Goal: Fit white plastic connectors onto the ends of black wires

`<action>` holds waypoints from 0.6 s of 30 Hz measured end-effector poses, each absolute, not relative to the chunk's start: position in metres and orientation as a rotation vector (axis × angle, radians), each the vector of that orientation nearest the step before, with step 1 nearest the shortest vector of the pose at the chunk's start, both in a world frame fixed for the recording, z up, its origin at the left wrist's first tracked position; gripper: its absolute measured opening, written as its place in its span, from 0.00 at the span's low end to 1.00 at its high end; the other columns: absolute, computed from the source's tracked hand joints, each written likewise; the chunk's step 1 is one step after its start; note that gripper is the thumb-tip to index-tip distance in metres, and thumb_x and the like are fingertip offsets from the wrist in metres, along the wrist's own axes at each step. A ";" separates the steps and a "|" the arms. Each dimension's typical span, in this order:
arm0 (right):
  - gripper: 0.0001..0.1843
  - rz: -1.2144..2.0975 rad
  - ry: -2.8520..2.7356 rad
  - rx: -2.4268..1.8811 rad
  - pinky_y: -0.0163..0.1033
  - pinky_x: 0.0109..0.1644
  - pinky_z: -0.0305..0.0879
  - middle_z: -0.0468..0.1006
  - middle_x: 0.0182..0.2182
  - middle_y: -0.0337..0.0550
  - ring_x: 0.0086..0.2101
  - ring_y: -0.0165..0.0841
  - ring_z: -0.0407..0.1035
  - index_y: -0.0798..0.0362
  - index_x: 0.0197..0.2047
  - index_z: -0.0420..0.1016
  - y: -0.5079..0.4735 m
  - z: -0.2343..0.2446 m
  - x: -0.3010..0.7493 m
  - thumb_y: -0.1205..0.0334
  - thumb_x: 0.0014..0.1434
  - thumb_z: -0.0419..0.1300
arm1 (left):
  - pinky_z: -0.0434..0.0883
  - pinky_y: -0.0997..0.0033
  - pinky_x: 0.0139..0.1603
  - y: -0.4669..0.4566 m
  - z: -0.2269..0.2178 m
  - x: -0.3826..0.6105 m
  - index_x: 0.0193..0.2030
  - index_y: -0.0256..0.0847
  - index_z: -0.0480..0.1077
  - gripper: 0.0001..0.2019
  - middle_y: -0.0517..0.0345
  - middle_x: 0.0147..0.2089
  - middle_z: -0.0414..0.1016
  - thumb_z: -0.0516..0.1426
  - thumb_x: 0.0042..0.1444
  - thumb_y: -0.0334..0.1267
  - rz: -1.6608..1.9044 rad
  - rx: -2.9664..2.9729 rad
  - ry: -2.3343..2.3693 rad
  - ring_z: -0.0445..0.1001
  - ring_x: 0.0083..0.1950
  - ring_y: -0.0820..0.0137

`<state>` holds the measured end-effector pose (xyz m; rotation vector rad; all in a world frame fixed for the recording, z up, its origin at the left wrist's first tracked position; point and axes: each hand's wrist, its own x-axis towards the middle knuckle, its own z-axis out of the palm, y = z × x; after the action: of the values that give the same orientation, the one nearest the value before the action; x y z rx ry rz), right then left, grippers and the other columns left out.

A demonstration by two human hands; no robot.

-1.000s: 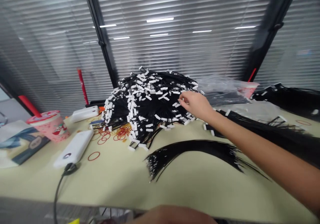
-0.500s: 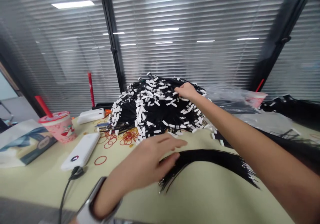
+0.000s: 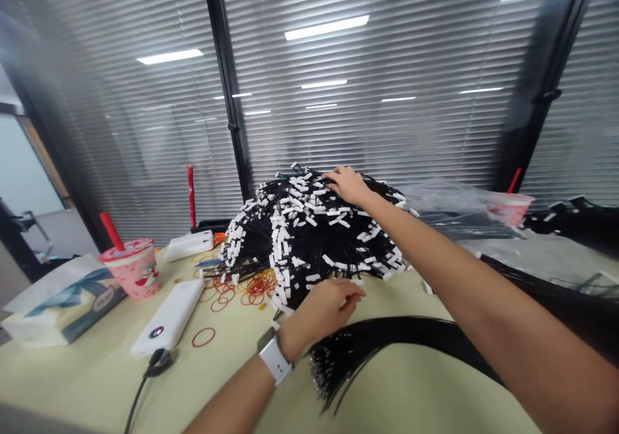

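Note:
A big heap of black cables with white end tags [image 3: 309, 234] rises at the middle of the pale green table [image 3: 425, 395]. My right hand [image 3: 345, 185] rests on the top of the heap, fingers bent into the tags; what they grip is hidden. My left hand [image 3: 323, 306], with a white watch on the wrist, reaches to the heap's near edge, fingers spread and touching the tags. A flat bundle of black cables [image 3: 387, 347] lies just in front of it.
Red rubber bands [image 3: 242, 287] lie left of the heap. A white power bank [image 3: 169, 316] with a cable, a pink cup [image 3: 131, 269], a tissue box [image 3: 62, 302] and a second white pack [image 3: 189, 245] sit at the left. Plastic bags [image 3: 459, 205] and more black cables [image 3: 570, 279] lie right.
My left hand came into view from below and moved forward to the heap's near edge. My right hand climbed from the heap's right side to its top. The view tilted up.

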<state>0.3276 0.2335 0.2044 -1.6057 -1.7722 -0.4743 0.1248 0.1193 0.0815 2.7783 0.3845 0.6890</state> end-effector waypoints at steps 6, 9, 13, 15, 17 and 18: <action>0.11 -0.364 -1.648 -1.440 0.41 0.42 0.59 0.75 0.32 0.46 0.37 0.38 0.67 0.55 0.33 0.75 0.247 0.241 0.333 0.58 0.56 0.56 | 0.71 0.69 0.42 0.130 0.069 0.114 0.41 0.36 0.72 0.13 0.52 0.40 0.77 0.48 0.56 0.27 0.729 2.799 0.447 0.75 0.39 0.67; 0.16 -0.317 -1.426 -1.348 0.40 0.38 0.63 0.74 0.31 0.46 0.34 0.35 0.69 0.59 0.41 0.71 0.252 0.260 0.348 0.58 0.62 0.46 | 0.70 0.69 0.42 0.133 0.068 0.114 0.41 0.37 0.72 0.12 0.53 0.39 0.77 0.48 0.56 0.28 0.753 2.792 0.451 0.75 0.39 0.67; 0.15 -0.231 -1.216 -1.144 0.36 0.36 0.66 0.72 0.35 0.44 0.33 0.28 0.70 0.58 0.44 0.66 0.250 0.293 0.362 0.60 0.64 0.43 | 0.70 0.68 0.43 0.135 0.066 0.117 0.40 0.38 0.72 0.12 0.53 0.39 0.77 0.49 0.56 0.28 0.770 2.767 0.449 0.74 0.40 0.67; 0.13 -0.212 -1.142 -1.028 0.36 0.36 0.67 0.72 0.35 0.42 0.33 0.26 0.69 0.55 0.43 0.66 0.241 0.312 0.365 0.58 0.64 0.45 | 0.70 0.68 0.43 0.135 0.064 0.117 0.40 0.38 0.72 0.12 0.53 0.39 0.77 0.50 0.56 0.28 0.774 2.754 0.450 0.74 0.40 0.67; 0.11 -0.231 -1.102 -0.961 0.37 0.36 0.68 0.72 0.35 0.39 0.35 0.28 0.68 0.47 0.42 0.64 0.226 0.331 0.368 0.54 0.64 0.44 | 0.70 0.67 0.44 0.135 0.063 0.117 0.41 0.39 0.72 0.12 0.53 0.40 0.77 0.50 0.55 0.28 0.786 2.731 0.462 0.74 0.41 0.66; 0.08 -0.241 -1.095 -0.927 0.37 0.34 0.69 0.72 0.35 0.37 0.36 0.29 0.67 0.40 0.41 0.63 0.216 0.340 0.370 0.52 0.63 0.45 | 0.69 0.67 0.44 0.135 0.063 0.117 0.41 0.39 0.72 0.12 0.53 0.40 0.77 0.50 0.55 0.28 0.797 2.715 0.475 0.74 0.41 0.66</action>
<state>0.3701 0.2157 0.3403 -0.9272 -1.0949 -0.2412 0.1166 0.1349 0.0630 2.7148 0.4749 0.7966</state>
